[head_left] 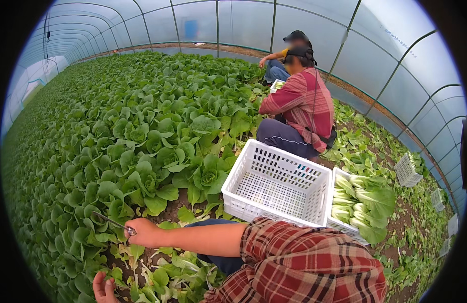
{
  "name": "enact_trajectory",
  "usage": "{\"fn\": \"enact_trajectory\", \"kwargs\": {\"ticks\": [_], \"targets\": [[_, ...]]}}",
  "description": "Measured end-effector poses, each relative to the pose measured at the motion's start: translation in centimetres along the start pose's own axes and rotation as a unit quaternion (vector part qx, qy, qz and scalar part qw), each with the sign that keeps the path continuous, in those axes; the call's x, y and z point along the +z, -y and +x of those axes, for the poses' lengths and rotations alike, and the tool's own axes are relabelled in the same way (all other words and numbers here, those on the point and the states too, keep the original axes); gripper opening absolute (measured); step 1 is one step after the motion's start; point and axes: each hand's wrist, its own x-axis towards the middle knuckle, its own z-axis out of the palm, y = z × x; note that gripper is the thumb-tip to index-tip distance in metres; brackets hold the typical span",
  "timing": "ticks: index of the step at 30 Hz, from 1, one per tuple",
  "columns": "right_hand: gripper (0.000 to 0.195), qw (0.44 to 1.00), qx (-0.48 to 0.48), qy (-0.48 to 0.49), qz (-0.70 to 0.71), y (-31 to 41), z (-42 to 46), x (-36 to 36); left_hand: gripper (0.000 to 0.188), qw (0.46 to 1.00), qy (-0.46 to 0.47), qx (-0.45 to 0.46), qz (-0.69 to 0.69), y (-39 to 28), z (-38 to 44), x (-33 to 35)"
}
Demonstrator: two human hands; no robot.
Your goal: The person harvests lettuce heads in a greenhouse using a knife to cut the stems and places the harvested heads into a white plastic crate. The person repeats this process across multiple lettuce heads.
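Note:
My right hand (144, 232) is closed on a knife (111, 221), its narrow metal blade pointing up and left among the leaves. Below it, at the lower edge of the view, my left hand (104, 288) is partly cut off, its fingers apart beside the leaves and holding nothing that shows. Leafy green vegetable plants (116, 191) stand dense before both hands. Cut and yellowed leaves (161, 278) lie on the soil near my hands. Beside my right arm sits a white perforated plastic crate (275, 217) with nothing seen in it.
Another white crate (345, 227) touches it on the right, with harvested greens (371, 200) in it. A person in a checked shirt (309, 102) squats beyond the crates, another person (277, 70) behind. More crates (407, 172) stand along the plastic greenhouse wall (245, 24).

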Motion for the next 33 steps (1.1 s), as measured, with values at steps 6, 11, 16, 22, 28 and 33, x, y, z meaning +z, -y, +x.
{"fn": "enact_trajectory", "kwargs": {"ticks": [6,11,16,22,28,33], "targets": [[0.017,0.997,0.029,0.017,0.075,1.1,-1.0,0.3,0.033,0.999,0.015,0.006,0.043,6.7,1.2,-1.5],[0.022,0.960,-0.004,0.151,0.237,4.3,-4.8,6.0,0.025,0.992,-0.064,-0.097,0.046,8.4,7.3,-7.2],[0.022,0.897,-0.083,0.309,0.304,7.4,-9.5,10.6,0.020,0.982,-0.139,-0.087,0.091,13.1,15.5,-8.2],[0.020,0.904,-0.145,0.313,0.253,4.2,-10.2,16.0,0.015,0.964,-0.174,-0.181,0.086,16.1,19.5,-5.9],[0.018,0.925,-0.077,0.298,0.224,5.3,-9.4,12.4,0.012,0.933,-0.217,-0.281,0.064,18.2,19.2,-4.1],[0.014,0.936,-0.134,0.289,0.149,5.7,-8.5,13.1,0.015,0.913,-0.139,-0.253,0.289,23.0,20.8,-6.4]]}}
